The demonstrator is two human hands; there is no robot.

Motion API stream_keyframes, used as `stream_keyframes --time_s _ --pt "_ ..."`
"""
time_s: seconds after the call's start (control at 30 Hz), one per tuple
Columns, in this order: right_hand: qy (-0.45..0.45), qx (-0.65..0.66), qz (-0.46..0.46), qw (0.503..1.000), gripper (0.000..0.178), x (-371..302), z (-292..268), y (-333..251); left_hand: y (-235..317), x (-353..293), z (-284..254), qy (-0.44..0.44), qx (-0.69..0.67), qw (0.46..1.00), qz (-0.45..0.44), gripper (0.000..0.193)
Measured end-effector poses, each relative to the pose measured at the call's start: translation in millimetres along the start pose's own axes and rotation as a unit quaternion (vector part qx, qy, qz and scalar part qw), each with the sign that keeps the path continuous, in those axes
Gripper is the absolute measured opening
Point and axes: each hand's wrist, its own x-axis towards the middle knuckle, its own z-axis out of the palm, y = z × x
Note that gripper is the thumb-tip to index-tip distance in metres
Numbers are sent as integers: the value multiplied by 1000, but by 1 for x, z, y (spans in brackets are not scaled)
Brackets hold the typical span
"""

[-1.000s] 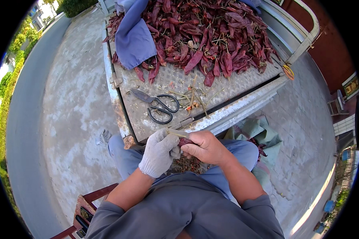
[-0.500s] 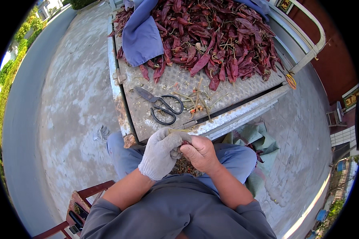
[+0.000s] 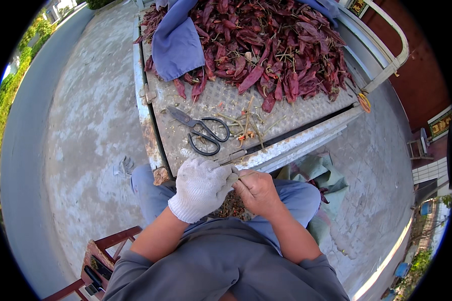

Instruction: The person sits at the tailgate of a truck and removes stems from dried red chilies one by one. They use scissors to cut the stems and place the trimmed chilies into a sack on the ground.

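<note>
My left hand [image 3: 202,185], in a whitish knit glove, is closed in front of my lap, just off the near edge of the metal cart bed. Its fingertips meet those of my bare right hand [image 3: 257,191], which is pinched around a thin pale stem [image 3: 242,176]. Whatever lies inside the glove is hidden. Beyond my hands, black-handled scissors [image 3: 201,129] rest on the cart bed [image 3: 178,153] with blades pointing away to the left. Cut stems [image 3: 248,124] lie beside them. A large heap of dried red chili peppers [image 3: 266,55] covers the far part.
Blue cloth [image 3: 178,47] drapes over the heap's left side. A metal rail [image 3: 399,40] curves up at the right. Green sacking [image 3: 326,173] lies on the ground by my right knee. A reddish wooden chair [image 3: 103,256] stands at lower left, with dark objects on it.
My gloved hand has turned so more of its back shows. The dark red bit between my hands is hidden now, and a thin stem shows at my right fingertips.
</note>
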Motion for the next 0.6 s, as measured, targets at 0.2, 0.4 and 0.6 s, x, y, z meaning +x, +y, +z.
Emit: stream_keyframes --time_s 0.2,0.4,0.6 --pt "45 117 127 984 16 -22 10 -1 -9 13 -15 -50 -323 883 -338 21" --pt "150 279 199 927 10 -6 -7 11 0 -4 -15 -175 -75 978 -80 42" --pt "179 -28 259 949 26 60 -77 91 -9 -9 -22 -212 -74 967 -118 45"
